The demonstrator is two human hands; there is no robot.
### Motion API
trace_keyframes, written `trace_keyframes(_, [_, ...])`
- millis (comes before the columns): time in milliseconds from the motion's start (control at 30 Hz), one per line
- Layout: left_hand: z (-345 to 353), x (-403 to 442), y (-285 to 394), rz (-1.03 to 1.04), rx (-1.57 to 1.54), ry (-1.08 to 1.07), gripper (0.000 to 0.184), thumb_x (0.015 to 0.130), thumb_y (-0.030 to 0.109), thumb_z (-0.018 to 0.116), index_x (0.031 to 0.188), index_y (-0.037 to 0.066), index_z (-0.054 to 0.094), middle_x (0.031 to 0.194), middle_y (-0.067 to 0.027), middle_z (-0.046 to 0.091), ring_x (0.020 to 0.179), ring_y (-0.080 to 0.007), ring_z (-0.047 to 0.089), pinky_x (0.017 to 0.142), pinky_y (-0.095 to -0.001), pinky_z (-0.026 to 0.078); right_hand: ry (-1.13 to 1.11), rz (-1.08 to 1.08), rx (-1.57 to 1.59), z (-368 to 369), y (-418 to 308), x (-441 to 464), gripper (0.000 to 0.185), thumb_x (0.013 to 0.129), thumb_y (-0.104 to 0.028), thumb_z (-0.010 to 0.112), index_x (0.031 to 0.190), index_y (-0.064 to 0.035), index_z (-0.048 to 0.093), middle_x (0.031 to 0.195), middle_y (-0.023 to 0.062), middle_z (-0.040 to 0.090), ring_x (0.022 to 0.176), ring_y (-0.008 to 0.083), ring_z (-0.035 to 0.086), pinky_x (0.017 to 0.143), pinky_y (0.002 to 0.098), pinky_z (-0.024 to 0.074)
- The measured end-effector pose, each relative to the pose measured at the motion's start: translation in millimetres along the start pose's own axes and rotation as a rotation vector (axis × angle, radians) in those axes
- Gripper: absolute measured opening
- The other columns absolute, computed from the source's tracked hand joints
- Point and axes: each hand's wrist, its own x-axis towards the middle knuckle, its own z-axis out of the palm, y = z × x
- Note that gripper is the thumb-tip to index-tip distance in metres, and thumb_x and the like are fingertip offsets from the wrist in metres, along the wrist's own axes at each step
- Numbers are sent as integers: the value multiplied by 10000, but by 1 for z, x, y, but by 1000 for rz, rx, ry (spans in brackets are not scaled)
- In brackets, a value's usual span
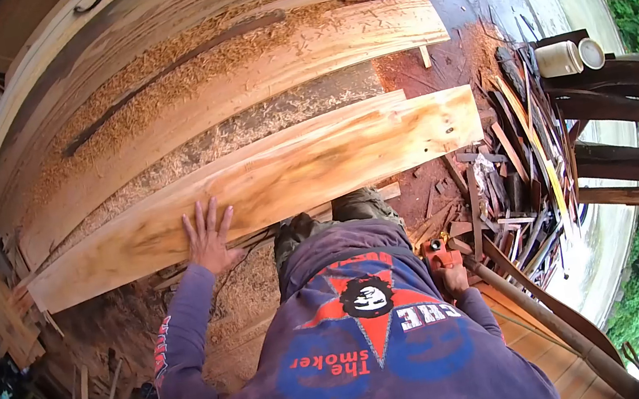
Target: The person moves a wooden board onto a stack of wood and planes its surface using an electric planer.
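Note:
My left hand [211, 240] lies flat on a long pale plank [307, 170], fingers spread near its closer edge. Brown streaks mark the plank's face, and small knots show towards its right end. Down at my right side, my right hand [455, 280] is closed around an orange electric planer [441, 254], held beside my hip and away from the plank. My torso and sleeve hide part of the tool and of that hand.
Beyond the plank, more boards [361, 32] lie under curled shavings, with a dark narrow strip [177, 76] on top. Scrap sticks [524, 160] are heaped on the right. A white bucket [559, 59] stands by dark timbers [618, 93]. A long pole [553, 325] slants at my right.

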Motion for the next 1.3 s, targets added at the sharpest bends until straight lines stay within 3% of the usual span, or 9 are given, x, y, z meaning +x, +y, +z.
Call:
trace_keyframes(133, [24, -10, -38, 1, 196, 250, 1063, 675, 55, 754, 1580, 208, 218, 1644, -194, 76, 1449, -562, 127, 1113, -742, 170, -63, -121, 57, 19, -10, -3, 195, 713, -92, 685, 901, -47, 656, 804, 22, 642, 689, 139, 576, 619, 313, 474])
trace_keyframes(300, [-32, -20, -32, 32, 141, 138, 1079, 670, 51, 751, 1585, 158, 190, 1631, -229, 106, 1416, -571, 220, 1101, -700, 275, -17, -142, 52, 47, 13, 7, 155, 726, -64, 685, 879, -53, 661, 776, 2, 629, 665, 126, 576, 575, 307, 459])
trace_keyframes(433, [-43, -9, -89, 236, 84, 281, 791, 719, 55, 705, 1457, 16, 424, 1363, -262, 545, 1179, -407, 584, 1051, -471, 471, 32, -107, 37, 60, 33, 7, 271, 734, -204, 717, 747, 58, 649, 629, 105, 629, 609, 166, 596, 572, 386, 460])
trace_keyframes(533, [-80, -4, -112, -49, -224, 118, 562, 837, 316, 736, 1250, -31, 581, 1089, -206, 700, 912, -304, 701, 853, -422, 582, 103, -280, 10, 72, 8, -30, 251, 742, -191, 718, 789, 48, 657, 712, 101, 661, 682, 168, 607, 628, 379, 483])
trace_keyframes(600, [-87, 1, -124, -24, 241, 710, 767, 848, 725, 589, 978, -28, 646, 843, -166, 722, 673, -251, 698, 662, -383, 600, 83, -249, 39, 78, 11, -40, 251, 742, -191, 717, 796, 46, 659, 719, 102, 663, 689, 170, 609, 634, 379, 485])
trace_keyframes(733, [-98, 40, -152, -41, 260, 643, 933, 773, 931, 334, 794, 42, 618, 573, -102, 585, 507, -220, 626, 474, -361, 546, 50, -231, 60, 89, 35, -31, 251, 741, -191, 715, 810, 44, 663, 734, 104, 667, 703, 174, 615, 645, 377, 490])
trace_keyframes(967, [-109, 39, -97, -21, -33, 161, 954, 798, 895, 393, 813, -19, 665, 742, -277, 678, 751, -409, 707, 732, -492, 581, 32, -219, 184, 96, 57, -29, 253, 741, -192, 712, 836, 39, 669, 759, 109, 673, 727, 182, 624, 663, 375, 497])
trace_keyframes(1167, [-76, 75, -97, -60, -180, 36, 889, 812, 851, 451, 857, -2, 699, 870, -317, 682, 933, -414, 692, 890, -510, 540, -6, -144, 211, 83, 84, -3, 268, 744, -190, 707, 886, 35, 675, 813, 114, 685, 771, 196, 638, 697, 370, 506])
trace_keyframes(1300, [-70, 73, -100, -75, -124, 121, 747, 868, 734, 526, 812, 3, 672, 767, -259, 675, 773, -417, 693, 744, -511, 558, -66, -56, -72, 42, 59, -2, 237, 818, -116, 642, 1035, -22, 659, 932, 119, 696, 820, 209, 632, 689, 383, 497])
